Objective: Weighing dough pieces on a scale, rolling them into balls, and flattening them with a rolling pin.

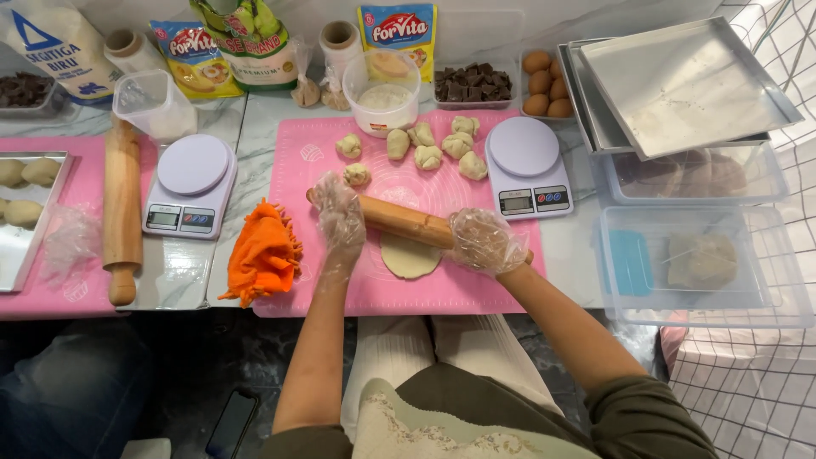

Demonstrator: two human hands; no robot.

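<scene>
On the pink mat: a person seen from above rolls out dough with a wooden pin.
Left hand (339, 217): in a clear plastic glove, lying flat on the left end of the rolling pin (408, 223), fingers stretched out and loosely spread, pressing rather than gripping.
Right hand (484, 241): gloved too, resting on the right end of the pin, fingers curled over the wood.
Rolling pin: lies slanted across the mat (297, 161), left end farther from the person.
Dough disc (410, 257): pale, flat and round, on the mat under and just in front of the pin, between the two hands.
Dough balls (429, 144): a cluster at the far side of the mat, with one ball apart near the left hand.
Orange cloth (264, 255): crumpled at the mat's left edge, near the left hand.
Scales: a white one (529, 167) at the mat's far right corner, another (189, 185) left of the cloth.
Second pin (122, 208): lying alone on the far left.
Clear tubs (765, 289): to the right, with metal trays (680, 81) stacked behind them.
Back row: a white bowl (382, 93), chocolate chunks (473, 83), brown eggs (546, 83).
</scene>
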